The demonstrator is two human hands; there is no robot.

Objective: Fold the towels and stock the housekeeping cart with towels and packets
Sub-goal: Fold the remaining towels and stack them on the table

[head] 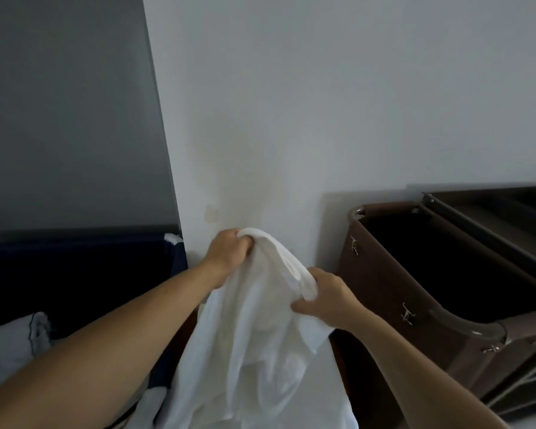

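**White towel** [254, 342]. We log it as unfolded. It is held up in the near middle of the scene, in front of the white wall [322, 103]. Its top edge is bunched between the two hands, and the rest hangs loose and creased down past the bottom of the view.

**Left hand** [229, 252]. The fingers are curled over the towel's top edge at its highest and farther point, clamped on the cloth.

**Right hand** [325, 297]. It sits lower, nearer and to the right, with fingers and thumb closed round a gathered roll of the same edge.

**Housekeeping cart** [477, 227]. It stands at the right, near the towel but apart from it. We note a brown linen bag [384, 289] hung on a chrome frame [464, 323]. The bag's mouth is open and its inside is too dark for us to tell what it holds. On the dark upper tray at far right we make out no stacked towels.

**Packets.** We see none.

**White bedding with dark piping** [10, 339]. It lies near left, against a dark blue surface [75, 274].

**Progress, as we judge it.** The task looks early.
- The towel in hand shows no fold, and we take the hands to be working along the edge to spread it.
- Still to do are folding this towel, placing it on the cart, handling any further towels, and stocking the packets.
- We cannot say how many towels are already stowed out of sight.
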